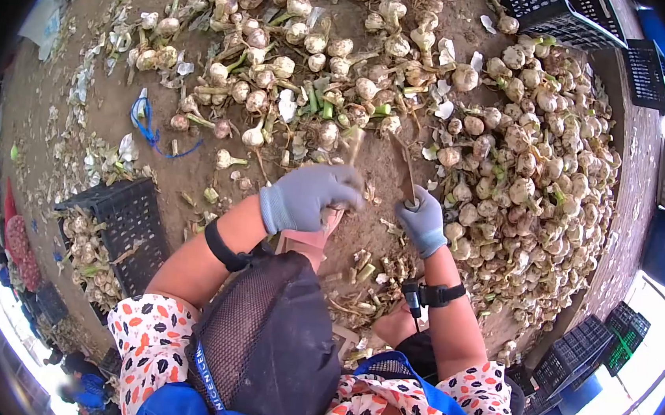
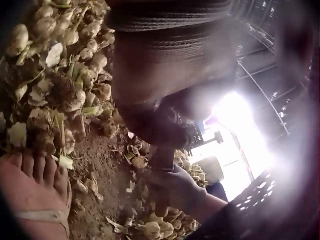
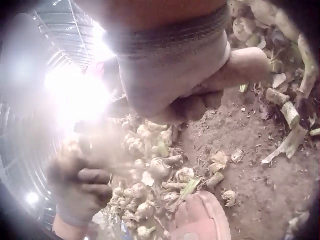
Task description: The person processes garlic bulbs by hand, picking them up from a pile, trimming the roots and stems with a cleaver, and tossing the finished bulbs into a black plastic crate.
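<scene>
Seen from the head camera, a person in gray gloves works low over bare ground, with garlic all round. Taking the middle of that view as the clock's centre, the right hand [image 1: 423, 225] is close by at 3 o'clock, its fingers clamped on the handle of a knife [image 1: 408, 176] whose blade points towards 11 o'clock, away from the body. The left hand [image 1: 313, 198] is close by at 9 o'clock, well apart from the right, its fingers bent; I cannot tell whether they hold anything (a brownish blur hangs just beyond them).

Loose garlic bulbs [image 1: 283, 66], many with stalks on, lie scattered from 11 to 12 o'clock, with short green stalk pieces [image 1: 327, 110] near their lower edge. A deep heap of garlic [image 1: 539, 154] fills the side from 1 to 4 o'clock. At 9 o'clock a black crate [image 1: 135, 218] stands beyond the left forearm, more garlic inside it. A blue cord [image 1: 146, 124] lies near 10 o'clock. Towards 6 o'clock, dry trimmings [image 1: 363, 269] litter the soil between the forearms.
</scene>
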`<state>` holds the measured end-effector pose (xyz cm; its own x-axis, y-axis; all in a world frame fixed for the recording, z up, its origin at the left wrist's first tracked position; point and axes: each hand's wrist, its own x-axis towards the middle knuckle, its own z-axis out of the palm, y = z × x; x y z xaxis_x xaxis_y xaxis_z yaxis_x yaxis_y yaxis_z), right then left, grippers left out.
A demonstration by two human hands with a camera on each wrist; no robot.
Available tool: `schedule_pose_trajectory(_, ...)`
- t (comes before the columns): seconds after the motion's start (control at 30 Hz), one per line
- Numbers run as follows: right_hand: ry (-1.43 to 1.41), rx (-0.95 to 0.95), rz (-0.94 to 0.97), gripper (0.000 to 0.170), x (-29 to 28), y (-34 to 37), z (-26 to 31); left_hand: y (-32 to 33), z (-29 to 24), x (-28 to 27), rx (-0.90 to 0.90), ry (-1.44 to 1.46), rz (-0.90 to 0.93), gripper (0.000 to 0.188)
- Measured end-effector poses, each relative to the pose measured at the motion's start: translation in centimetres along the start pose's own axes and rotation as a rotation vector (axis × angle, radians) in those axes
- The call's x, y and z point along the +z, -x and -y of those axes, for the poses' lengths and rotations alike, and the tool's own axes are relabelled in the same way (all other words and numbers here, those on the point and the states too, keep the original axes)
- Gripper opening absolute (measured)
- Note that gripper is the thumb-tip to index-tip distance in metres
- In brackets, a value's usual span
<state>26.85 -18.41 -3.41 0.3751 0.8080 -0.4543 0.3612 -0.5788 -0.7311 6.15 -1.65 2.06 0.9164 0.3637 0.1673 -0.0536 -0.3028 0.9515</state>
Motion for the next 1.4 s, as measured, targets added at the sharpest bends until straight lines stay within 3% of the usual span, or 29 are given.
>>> schedule_pose_trajectory(0.03, -0.212, 0.054, 0.061, 0.016, 0.0, 0.1, 0.3, 0.4, 0.5, -0.4, -0.037, -0.152, 0.199, 0.035)
schedule_pose_trajectory(0.07, -0.209, 0.055, 0.063, 0.016, -0.4, 0.4, 1.6, 0.7, 0.8, -0.6, -0.075, -0.304, 0.398, 0.031)
schedule_pose_trajectory(0.1, -0.271, 0.030, 0.119, 0.015, -1.1, 0.6, 3.8, 0.7, 0.8, -0.6, -0.052, -0.347, 0.428, 0.018)
schedule_pose_trajectory(0.17, -0.337, 0.011, 0.173, 0.014, -1.6, 1.2, 6.0, 0.8, 0.3, -0.9, -0.031, -0.383, 0.418, 0.016)
schedule_pose_trajectory(0.23, -0.217, -0.254, 0.214, 0.011, -1.5, 1.3, 6.8, 0.9, 0.2, -0.8, -0.012, -0.422, 0.405, 0.014)
schedule_pose_trajectory(0.27, -0.219, -0.251, 0.215, 0.011, -0.8, 1.2, 7.0, 0.7, 0.2, -0.5, 0.067, -0.391, 0.332, 0.014)
schedule_pose_trajectory(0.33, 0.015, -0.301, 0.102, 0.016, 0.4, 0.3, 7.2, 0.8, -0.2, -0.2, 0.144, -0.354, 0.259, 0.014)
schedule_pose_trajectory(0.37, 0.070, -0.093, 0.147, 0.017, 0.4, -0.6, 6.2, 0.6, -1.4, -0.5, 0.162, -0.368, 0.303, 0.015)
schedule_pose_trajectory(0.4, 0.171, -0.109, -0.044, 0.019, 1.7, -1.7, 1.9, 0.2, -2.4, -1.1, 0.184, -0.393, 0.339, 0.017)
schedule_pose_trajectory(0.47, 0.168, 0.021, -0.039, 0.023, 1.3, -1.9, -2.3, 0.1, -2.5, -2.2, 0.248, -0.414, 0.255, 0.015)
schedule_pose_trajectory(0.5, 0.168, 0.017, -0.024, 0.023, 1.4, -1.0, -2.6, 1.3, -1.8, -2.6, 0.061, -0.272, 0.264, 0.016)
schedule_pose_trajectory(0.57, -0.185, 0.034, -0.029, 0.024, 1.9, 0.3, -2.7, 3.5, 0.1, -3.6, -0.219, -0.134, 0.267, 0.019)
schedule_pose_trajectory(0.6, -0.188, 0.023, -0.027, 0.024, 1.8, 0.4, -1.5, 4.1, 0.8, -3.8, -0.219, -0.145, 0.262, 0.019)
schedule_pose_trajectory(0.67, -0.313, 0.210, 0.172, 0.022, 1.2, 1.3, 1.3, 4.9, 1.9, -3.7, -0.194, 0.041, 0.169, 0.019)
schedule_pose_trajectory(0.7, -0.309, 0.187, 0.208, 0.019, 1.1, 1.4, 3.1, 4.3, 0.5, -4.1, -0.352, 0.258, 0.188, 0.014)
schedule_pose_trajectory(0.73, -0.310, 0.193, 0.205, 0.019, 1.1, 1.7, 4.7, 4.1, 0.4, -3.6, -0.353, 0.262, 0.193, 0.014)
schedule_pose_trajectory(0.8, -0.330, -0.071, 0.238, 0.017, 1.4, 1.6, 7.0, 3.4, 0.5, -2.8, -0.124, 0.619, 0.041, 0.009)
schedule_pose_trajectory(0.83, -0.330, -0.069, 0.236, 0.017, 2.0, 1.3, 7.5, 3.4, 0.0, -2.2, -0.210, 0.744, -0.030, 0.021)
schedule_pose_trajectory(0.87, -0.266, -0.097, 0.226, 0.017, 2.6, 0.9, 8.0, 3.3, -0.6, -1.7, -0.212, 0.746, -0.031, 0.021)
schedule_pose_trajectory(0.93, -0.202, -0.113, 0.213, 0.016, 3.4, 0.9, 7.1, 2.9, -1.9, -1.1, -0.047, 1.137, -0.122, 0.029)
schedule_pose_trajectory(0.97, -0.210, 0.053, 0.165, 0.017, 4.3, 0.2, 5.2, 2.3, -2.3, -1.5, 0.040, 1.119, -0.056, 0.027)
schedule_pose_trajectory(1.0, -0.218, 0.207, 0.117, 0.017, 4.6, -0.8, 4.7, 2.3, -2.6, -3.0, -0.018, 1.036, 0.028, 0.023)
schedule_pose_trajectory(1.07, -0.206, 0.147, 0.134, 0.019, 4.4, 0.2, 3.0, 4.2, -1.0, -3.0, -0.209, 0.997, -0.161, 0.019)
schedule_pose_trajectory(1.13, -0.311, 0.370, 0.186, 0.021, 5.4, 0.5, 0.4, 4.5, 0.9, -4.6, -0.088, 1.105, -0.277, 0.014)
schedule_pose_trajectory(1.17, -0.314, 0.343, 0.190, 0.021, 5.8, 0.5, -0.9, 5.4, 2.7, -6.0, -0.093, 1.019, -0.345, 0.015)
schedule_pose_trajectory(1.2, -0.327, 0.306, 0.162, 0.020, 6.3, 1.1, -2.3, 7.4, 6.0, -6.7, -0.181, 0.860, -0.606, 0.032)
schedule_pose_trajectory(1.27, -0.337, 0.266, 0.145, 0.019, 6.8, 1.2, -2.7, 1.9, 0.3, -7.0, -0.329, 0.450, -0.631, 0.052)
schedule_pose_trajectory(1.33, -0.448, 0.442, 0.211, 0.020, 6.7, 1.1, -1.9, -1.5, -2.4, -5.0, -0.223, 0.189, -0.160, 0.065)
schedule_pose_trajectory(1.4, -0.371, 0.398, 0.210, 0.020, 6.5, 0.5, -1.6, -4.8, -3.1, -4.3, -0.136, 0.168, -0.142, 0.065)
